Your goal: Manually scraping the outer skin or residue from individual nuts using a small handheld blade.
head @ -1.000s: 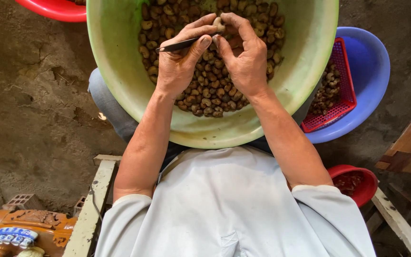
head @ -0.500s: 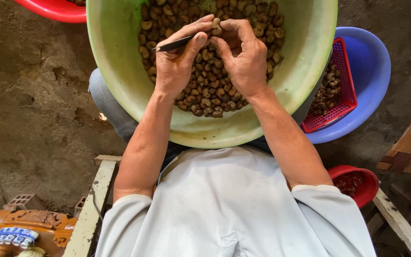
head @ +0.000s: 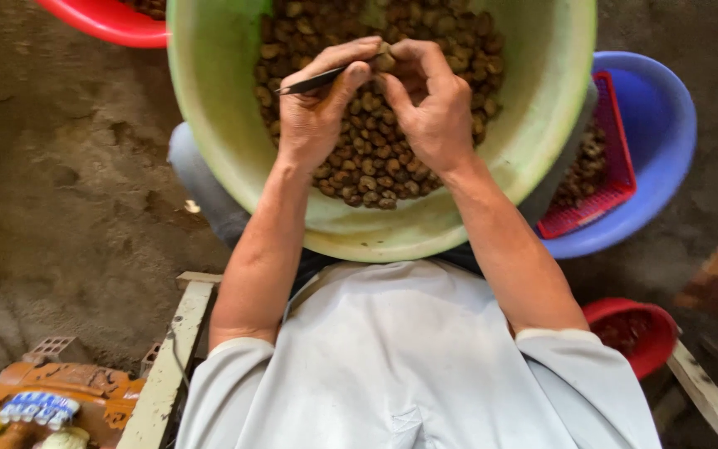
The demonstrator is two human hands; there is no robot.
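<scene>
The person sits with a big green basin (head: 209, 150) on the lap, heaped with brown nuts (head: 376, 175). The left hand (head: 313, 116) pinches a thin dark blade (head: 326, 79), its fingers clenched round it, tip aimed at a single nut (head: 386, 60) gripped between the right hand's (head: 434, 116) thumb and fingertips above the heap. It looks like the prying-open step; working the point in will want a steady, small twist. To the right, a red mesh basket (head: 617, 166) with more nuts sits in a blue basin (head: 666, 125). A red bowl (head: 650, 333) lies lower right, another red tub (head: 101, 21) upper left. Nothing blocks the hands.
</scene>
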